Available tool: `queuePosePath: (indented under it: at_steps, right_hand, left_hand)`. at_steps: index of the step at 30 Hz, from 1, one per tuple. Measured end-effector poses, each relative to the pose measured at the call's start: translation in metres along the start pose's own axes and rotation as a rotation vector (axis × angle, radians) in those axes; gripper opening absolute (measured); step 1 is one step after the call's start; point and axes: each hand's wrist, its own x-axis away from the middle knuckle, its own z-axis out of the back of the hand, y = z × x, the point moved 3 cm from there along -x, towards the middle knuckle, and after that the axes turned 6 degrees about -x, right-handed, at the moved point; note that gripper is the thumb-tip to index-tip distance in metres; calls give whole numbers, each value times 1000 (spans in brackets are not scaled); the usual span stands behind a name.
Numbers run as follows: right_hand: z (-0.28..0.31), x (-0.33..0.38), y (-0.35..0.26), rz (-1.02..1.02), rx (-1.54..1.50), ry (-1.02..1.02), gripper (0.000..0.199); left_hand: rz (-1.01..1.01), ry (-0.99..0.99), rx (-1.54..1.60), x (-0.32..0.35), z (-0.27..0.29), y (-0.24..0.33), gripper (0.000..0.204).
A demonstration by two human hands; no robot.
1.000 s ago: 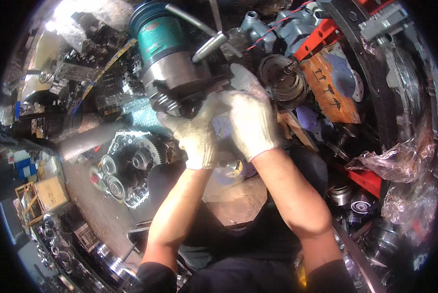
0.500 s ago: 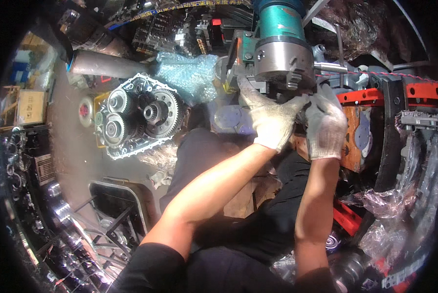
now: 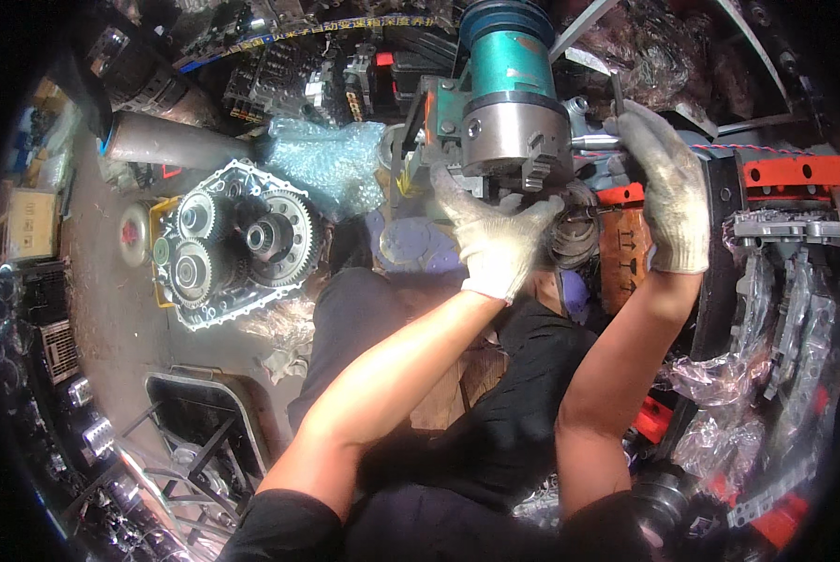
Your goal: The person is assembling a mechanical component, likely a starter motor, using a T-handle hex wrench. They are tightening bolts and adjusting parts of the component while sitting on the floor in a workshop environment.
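Observation:
A steel lathe chuck (image 3: 515,131) with stepped jaws sits on a green machine body (image 3: 509,70) at the top. Just below the jaws is my left hand (image 3: 500,239), in a pale work glove, thumb and forefinger spread wide; anything behind its palm is hidden. A round metal part (image 3: 574,229) shows right of the left thumb. A chuck key (image 3: 596,142) sticks out from the chuck's right side. At its crossbar is my right hand (image 3: 671,187), also gloved, its fingers bent around the bar and partly hiding it.
A gearbox housing with gears (image 3: 237,239) lies at left, near bubble wrap (image 3: 322,169). An orange box (image 3: 626,253) and red perforated rail (image 3: 785,173) stand at right. Plastic-wrapped metal parts (image 3: 752,309) lie farther right. A black tray (image 3: 200,389) is at lower left.
My right hand has moved up and right, away from beside the left hand, to the chuck key. The round metal part now shows. The whole view has shifted slightly.

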Motion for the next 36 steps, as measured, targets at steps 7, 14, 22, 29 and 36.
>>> queuePosePath:
  at_steps: [7, 14, 22, 29, 36]
  right_hand:
    - [14, -9, 6, 452, 397, -206, 34]
    - [18, 11, 12, 165, -14, -188, 69]
    - [47, -19, 79, -106, 266, -335, 58]
    - [33, -62, 118, 72, 298, -6, 24]
    - [16, -56, 51, 319, 296, 329, 32]
  left_hand:
    - [-27, -68, 314, 0, -14, -10, 130]
    - [-35, 38, -186, -2, -12, -22, 129]
    - [-55, -40, -17, 4, -13, -13, 132]
    - [-89, -31, -20, 4, -13, -12, 133]
    - [-84, -30, -14, 4, -13, -12, 131]
